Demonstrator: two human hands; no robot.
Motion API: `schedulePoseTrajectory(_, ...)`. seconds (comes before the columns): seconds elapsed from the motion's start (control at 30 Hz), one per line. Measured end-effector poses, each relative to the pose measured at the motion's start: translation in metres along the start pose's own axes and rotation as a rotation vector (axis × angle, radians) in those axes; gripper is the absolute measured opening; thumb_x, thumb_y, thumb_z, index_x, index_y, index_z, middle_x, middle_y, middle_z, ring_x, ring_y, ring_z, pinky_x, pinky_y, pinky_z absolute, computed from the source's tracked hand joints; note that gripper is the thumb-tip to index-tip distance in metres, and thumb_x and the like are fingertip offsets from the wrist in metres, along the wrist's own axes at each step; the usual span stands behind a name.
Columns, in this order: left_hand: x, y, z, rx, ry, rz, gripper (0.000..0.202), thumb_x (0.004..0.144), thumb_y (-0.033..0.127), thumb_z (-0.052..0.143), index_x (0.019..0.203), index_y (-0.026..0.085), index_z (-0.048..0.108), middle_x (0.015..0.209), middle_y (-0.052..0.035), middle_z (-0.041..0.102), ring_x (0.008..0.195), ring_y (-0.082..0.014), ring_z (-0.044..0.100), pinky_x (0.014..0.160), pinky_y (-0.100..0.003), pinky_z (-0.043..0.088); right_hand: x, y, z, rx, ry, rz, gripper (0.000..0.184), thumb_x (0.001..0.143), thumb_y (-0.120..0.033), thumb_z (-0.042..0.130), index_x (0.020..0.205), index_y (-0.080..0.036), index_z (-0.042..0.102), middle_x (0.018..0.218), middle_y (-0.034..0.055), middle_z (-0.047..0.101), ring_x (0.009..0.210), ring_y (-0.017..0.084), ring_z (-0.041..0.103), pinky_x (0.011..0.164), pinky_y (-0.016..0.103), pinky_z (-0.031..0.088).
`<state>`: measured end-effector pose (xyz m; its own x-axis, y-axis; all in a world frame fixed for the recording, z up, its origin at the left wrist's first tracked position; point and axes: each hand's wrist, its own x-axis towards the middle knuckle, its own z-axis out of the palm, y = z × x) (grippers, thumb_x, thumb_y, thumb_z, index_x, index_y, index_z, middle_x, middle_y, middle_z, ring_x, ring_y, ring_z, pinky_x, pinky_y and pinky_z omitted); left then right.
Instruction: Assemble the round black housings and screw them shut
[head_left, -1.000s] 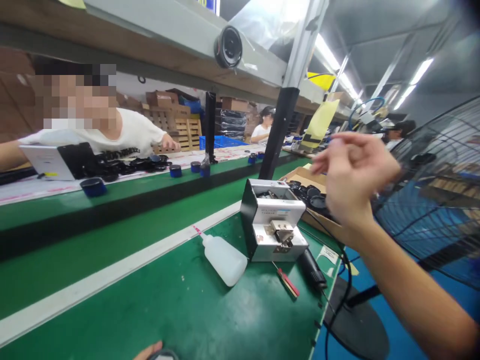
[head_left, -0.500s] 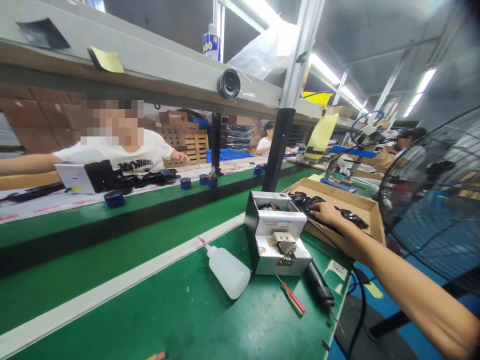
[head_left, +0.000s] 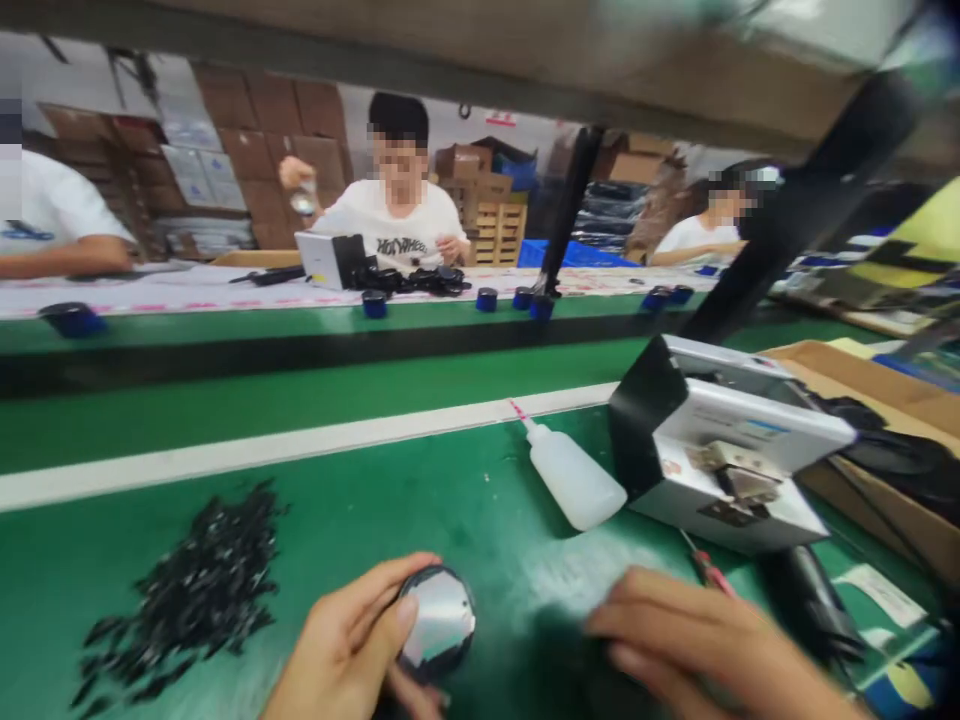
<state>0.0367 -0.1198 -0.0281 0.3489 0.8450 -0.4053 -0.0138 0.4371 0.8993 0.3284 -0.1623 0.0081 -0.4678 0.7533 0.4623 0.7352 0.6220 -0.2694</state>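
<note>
My left hand (head_left: 341, 640) is shut on a round black-rimmed disc with a mirror-like silver face (head_left: 437, 620), near the front of the green bench mat (head_left: 420, 510). My right hand (head_left: 694, 640) is blurred, just right of the disc, and I cannot tell whether it holds anything. A heap of small black parts (head_left: 180, 590) lies to the left. Beyond my hands stand a white squeeze bottle (head_left: 574, 478) and a metal screw feeder (head_left: 724, 450). A red-handled screwdriver (head_left: 709, 572) and a black electric screwdriver (head_left: 810, 605) lie near my right hand.
A cardboard tray of black round parts (head_left: 889, 460) sits at the right. Behind a white stripe, a belt carries blue-capped parts (head_left: 373, 304). A black post (head_left: 795, 210) stands at upper right. Co-workers (head_left: 397, 200) sit across the belt.
The view has swung left. My right hand has come from the cardboard tray to the bench front, and my left hand now shows, holding the mirrored disc.
</note>
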Motion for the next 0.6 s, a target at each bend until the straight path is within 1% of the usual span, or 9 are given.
schedulePoseTrajectory(0.03,0.0,0.001,0.002,-0.034,-0.013,0.019,0.058,0.082,0.055,0.067,0.122,0.013,0.059,0.083,-0.0094,0.078,0.046,-0.0208,0.071,0.064,-0.037,0.062,0.009,-0.015,0.024,0.004,-0.161,0.065,0.027,0.096,-0.013,0.039,0.1,-0.02,0.065,0.08,0.0057,0.064,0.068,0.017,0.063,0.056,0.026,0.053)
schedulePoseTrajectory(0.1,0.001,0.0,0.002,-0.098,-0.023,0.058,0.054,0.081,0.05,0.069,0.122,0.015,0.056,0.12,-0.0179,0.069,0.04,-0.016,0.068,0.054,-0.033,0.061,0.022,-0.028,0.056,-0.125,-0.083,-0.059,0.037,0.092,-0.004,0.031,0.094,-0.017,0.066,0.087,0.0083,0.067,0.072,0.02,0.062,0.06,0.033,0.054)
schedulePoseTrajectory(0.17,0.002,-0.004,0.0,-0.128,-0.033,0.085,0.05,0.083,0.045,0.067,0.121,0.017,0.053,0.138,-0.0223,0.055,0.037,-0.0114,0.066,0.045,-0.029,0.058,0.025,-0.024,0.066,-0.245,0.047,-0.149,0.034,0.092,-0.004,0.034,0.098,-0.015,0.065,0.099,0.0103,0.07,0.083,0.023,0.064,0.067,0.037,0.055)
schedulePoseTrajectory(0.2,0.002,-0.007,-0.001,-0.126,-0.044,0.09,0.047,0.085,0.043,0.064,0.12,0.016,0.052,0.135,-0.0225,0.057,0.036,-0.0099,0.064,0.043,-0.027,0.057,0.022,-0.018,0.065,-0.259,0.077,-0.158,0.028,0.094,-0.007,0.039,0.104,-0.014,0.064,0.104,0.0109,0.069,0.089,0.023,0.065,0.072,0.036,0.056)
schedulePoseTrajectory(0.27,0.001,-0.01,-0.001,-0.095,-0.072,0.095,0.04,0.088,0.039,0.057,0.118,0.012,0.052,0.109,-0.0177,0.071,0.034,-0.0089,0.062,0.042,-0.025,0.055,0.011,-0.006,0.056,-0.245,0.047,-0.115,0.025,0.095,-0.019,0.05,0.118,-0.013,0.06,0.11,0.0117,0.068,0.097,0.022,0.066,0.079,0.032,0.058)
schedulePoseTrajectory(0.33,-0.001,-0.01,-0.001,-0.051,-0.092,0.097,0.039,0.09,0.036,0.052,0.12,0.01,0.053,0.075,-0.0069,0.072,0.033,-0.0099,0.06,0.043,-0.023,0.052,-0.002,0.003,0.048,-0.234,-0.052,-0.091,0.044,0.092,-0.036,0.059,0.129,-0.012,0.054,0.115,0.0118,0.067,0.104,0.024,0.066,0.084,0.031,0.06)
schedulePoseTrajectory(0.4,-0.002,-0.008,-0.002,-0.02,-0.094,0.084,0.041,0.091,0.034,0.049,0.125,0.009,0.053,0.058,-0.0001,0.066,0.035,-0.0113,0.06,0.043,-0.022,0.048,-0.013,0.006,0.045,-0.195,-0.142,-0.122,0.055,0.085,-0.043,0.067,0.131,-0.017,0.053,0.12,0.0097,0.066,0.105,0.025,0.066,0.087,0.031,0.059)
schedulePoseTrajectory(0.5,-0.002,-0.005,-0.004,-0.024,-0.095,0.061,0.04,0.091,0.031,0.05,0.126,0.012,0.055,0.073,-0.0053,0.071,0.04,-0.0112,0.064,0.044,-0.02,0.044,-0.021,0.008,0.048,-0.067,-0.154,-0.065,0.052,0.08,-0.038,0.072,0.127,-0.022,0.056,0.123,0.0076,0.063,0.108,0.021,0.066,0.093,0.023,0.054)
schedulePoseTrajectory(0.6,-0.002,-0.005,-0.006,-0.047,-0.119,0.051,0.038,0.092,0.029,0.049,0.126,0.014,0.056,0.087,-0.0095,0.074,0.044,-0.0107,0.067,0.045,-0.019,0.042,-0.017,0.008,0.05,0.003,-0.129,0.015,0.059,0.078,-0.038,0.075,0.13,-0.021,0.053,0.125,0.0079,0.061,0.108,0.021,0.066,0.095,0.02,0.05)
